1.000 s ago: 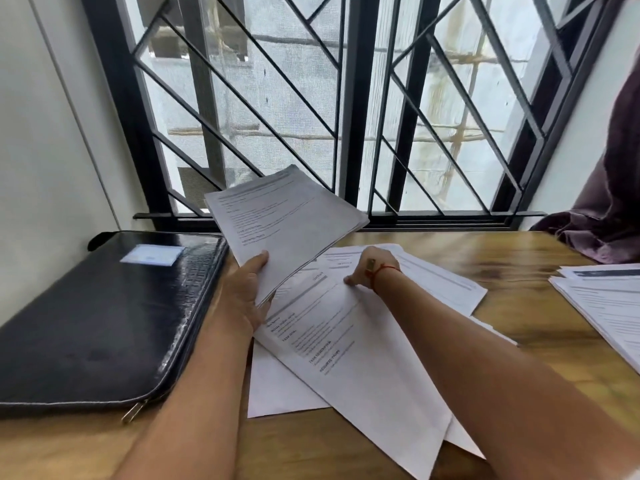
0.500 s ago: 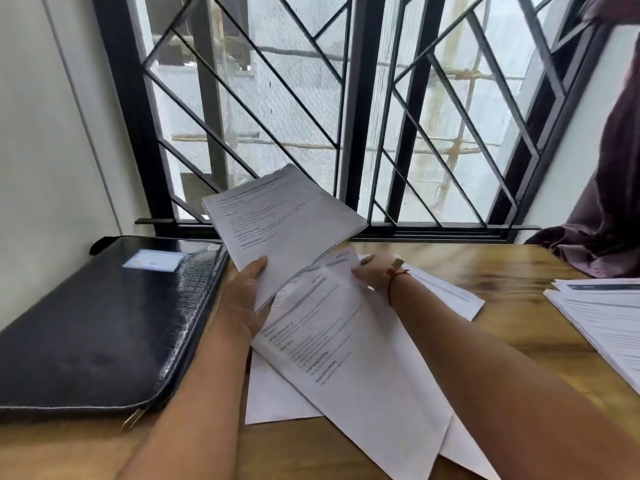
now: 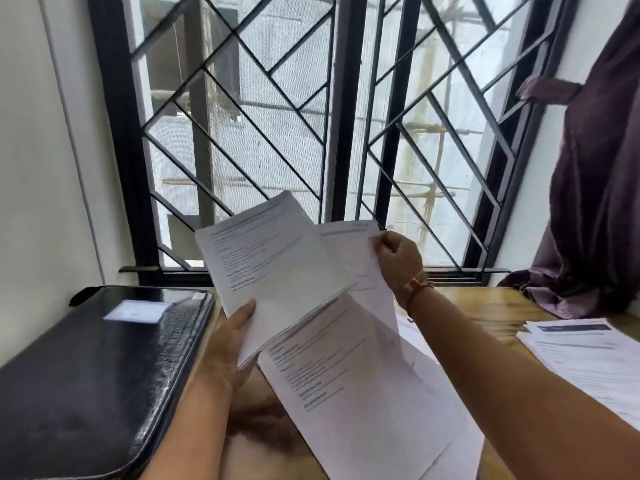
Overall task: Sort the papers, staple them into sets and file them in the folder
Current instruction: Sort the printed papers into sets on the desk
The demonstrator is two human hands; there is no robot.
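Above wooden table (image 3: 485, 304), left hand (image 3: 225, 348) grips printed white stack (image 3: 277, 268), right hand (image 3: 398, 258) pinches one raised sheet (image 3: 353, 375).

wooden table (image 3: 485, 306), black folder (image 3: 86, 375), paper stack (image 3: 588, 362)

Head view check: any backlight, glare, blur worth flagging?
Head view: black-barred window backlights the scene; sheen on the glossy black zip folder; print on the white paper sheaf in the left hand and the single white sheet in the right hand is too blurred to read.

Bare table (image 3: 491, 308) between loose sheets (image 3: 363, 393) and stack (image 3: 588, 358)
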